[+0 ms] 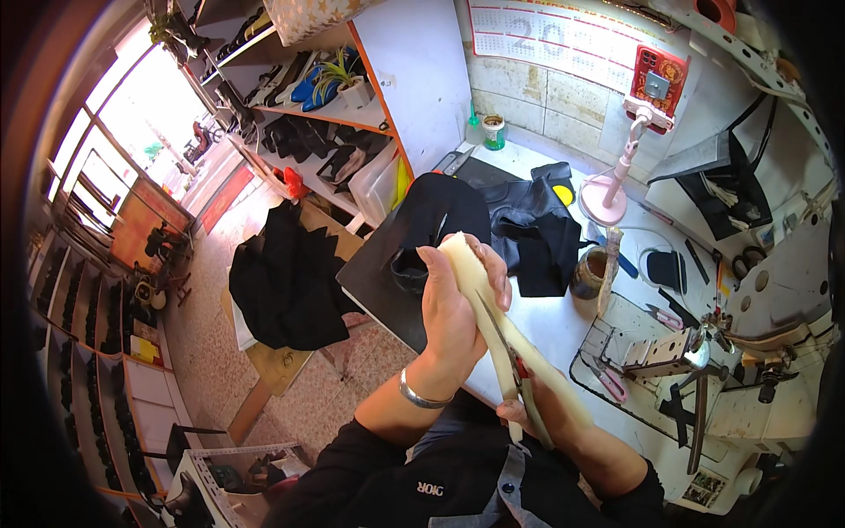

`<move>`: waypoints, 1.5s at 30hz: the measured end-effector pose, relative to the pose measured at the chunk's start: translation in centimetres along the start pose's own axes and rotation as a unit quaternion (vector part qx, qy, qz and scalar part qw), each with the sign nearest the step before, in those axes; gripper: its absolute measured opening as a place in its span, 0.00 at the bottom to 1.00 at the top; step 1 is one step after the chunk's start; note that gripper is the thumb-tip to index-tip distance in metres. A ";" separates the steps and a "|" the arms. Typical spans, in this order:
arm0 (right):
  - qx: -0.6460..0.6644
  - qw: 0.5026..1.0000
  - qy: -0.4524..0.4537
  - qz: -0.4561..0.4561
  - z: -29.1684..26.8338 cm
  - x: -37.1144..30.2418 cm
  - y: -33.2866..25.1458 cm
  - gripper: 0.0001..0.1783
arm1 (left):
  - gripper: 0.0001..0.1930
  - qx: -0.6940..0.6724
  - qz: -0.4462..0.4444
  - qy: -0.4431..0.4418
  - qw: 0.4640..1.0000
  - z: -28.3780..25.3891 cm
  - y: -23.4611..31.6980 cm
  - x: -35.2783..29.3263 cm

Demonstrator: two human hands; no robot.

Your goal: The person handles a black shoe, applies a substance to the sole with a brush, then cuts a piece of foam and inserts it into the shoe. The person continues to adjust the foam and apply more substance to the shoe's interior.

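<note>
The left grip (pixel 451 319) is holding the upper end of the cream pad (pixel 463 264); below it, the right grip (pixel 549 408) is holding scissors (pixel 518 368), blades running lengthwise. A clean cut is probably depending on tensioning the pad ahead of the blades.

Scissors (pixel 519 366) with a red patch split a long, slanting cream strip (pixel 543 368) lengthwise.

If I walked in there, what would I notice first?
Probably the pale strip in the middle, held by the left hand while the right hand holds scissors against it. Next, the red phone on a pink stand at upper right, and the bright doorway at upper left.
</note>
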State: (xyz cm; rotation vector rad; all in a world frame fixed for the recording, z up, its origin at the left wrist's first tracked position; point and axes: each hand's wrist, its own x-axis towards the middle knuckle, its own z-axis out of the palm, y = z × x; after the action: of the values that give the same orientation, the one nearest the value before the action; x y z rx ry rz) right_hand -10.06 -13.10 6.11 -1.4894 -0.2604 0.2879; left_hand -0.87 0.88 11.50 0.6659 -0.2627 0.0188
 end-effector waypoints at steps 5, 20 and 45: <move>0.072 0.996 -0.019 0.042 -0.2 -0.3 0.7 0.44 | 0.30 0.023 0.002 0.012 1.000 0.4 -0.1 -0.1; -0.046 0.996 -0.066 0.049 -1.2 -0.7 1.9 0.48 | 0.27 0.042 0.048 0.006 0.998 -0.2 0.9 1.0; -0.050 0.998 -0.028 0.006 -0.3 0.5 -1.7 0.49 | 0.22 -0.023 -0.009 -0.020 1.000 0.5 -0.7 -0.6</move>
State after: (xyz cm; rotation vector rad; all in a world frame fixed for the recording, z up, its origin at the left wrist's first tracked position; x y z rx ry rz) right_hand -9.45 -13.28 7.79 -1.5842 -0.3147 0.3305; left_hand -1.49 0.04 11.35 0.6229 -0.2942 -0.0172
